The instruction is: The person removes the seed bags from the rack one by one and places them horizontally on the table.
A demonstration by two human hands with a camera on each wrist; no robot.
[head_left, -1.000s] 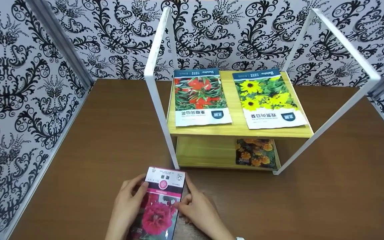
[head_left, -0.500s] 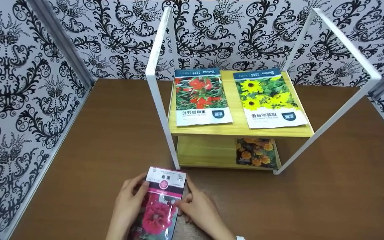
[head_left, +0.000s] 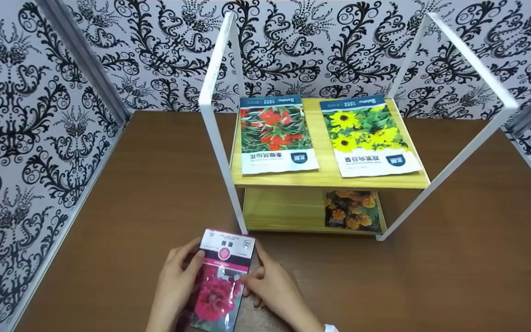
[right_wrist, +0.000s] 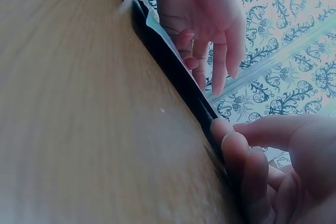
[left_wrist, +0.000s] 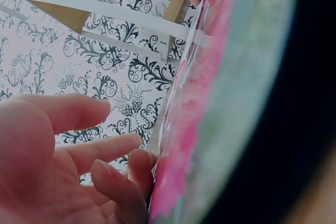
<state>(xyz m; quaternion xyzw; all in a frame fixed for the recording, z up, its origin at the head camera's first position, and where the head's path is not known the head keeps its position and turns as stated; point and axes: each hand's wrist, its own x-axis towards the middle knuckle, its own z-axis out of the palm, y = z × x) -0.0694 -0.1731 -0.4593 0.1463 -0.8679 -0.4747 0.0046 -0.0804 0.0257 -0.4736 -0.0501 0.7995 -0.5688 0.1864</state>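
Note:
A seed packet [head_left: 215, 295] with a pink flower picture is held between both hands near the front edge of the head view. My left hand [head_left: 178, 276] grips its left side, thumb on the front and fingers partly hidden at the edge. My right hand [head_left: 274, 288] pinches the right side, its thumb on the front and its index finger along the edge. In the left wrist view the packet's pink face [left_wrist: 184, 135] appears close and steeply angled. The right wrist view shows its dark edge [right_wrist: 173, 72] near the brown table.
Beyond the hands stands a two-tier shelf [head_left: 330, 182] with a white frame [head_left: 221, 147]. On its top lie a red-flower packet [head_left: 274, 133] and a yellow-flower packet [head_left: 369, 136]. An orange-flower packet [head_left: 353, 211] lies at the lower right. Patterned walls [head_left: 30, 138] enclose the brown table [head_left: 155, 184].
The packet has tilted a little, so the glare on it has shifted and more of its lower end shows. Both hands keep their hold in nearly the same place.

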